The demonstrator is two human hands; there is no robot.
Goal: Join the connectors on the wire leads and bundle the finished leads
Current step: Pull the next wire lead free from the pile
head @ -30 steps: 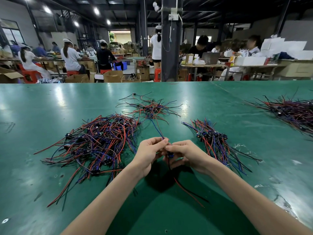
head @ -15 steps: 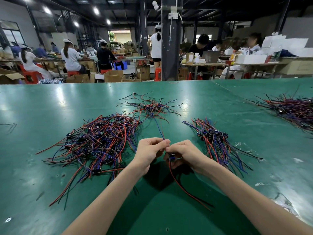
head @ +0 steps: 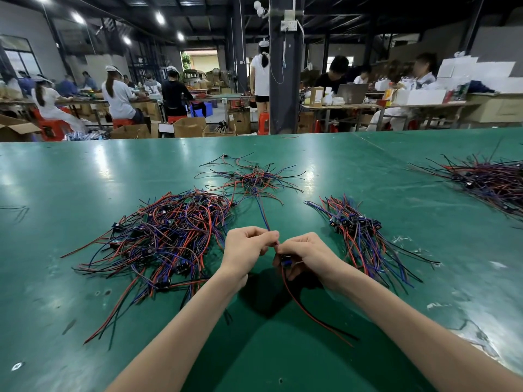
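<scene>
Midway along the near edge of the bench, the left hand pinches a blue-red lead. The right hand, touching it, curls round a connector trailing a red-black lead. A tangled pile lies leftward, a bundle rightward.

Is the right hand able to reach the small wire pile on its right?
Probably yes: the small wire pile lies near the right hand, nothing between, though that hand grips a connector.
</scene>
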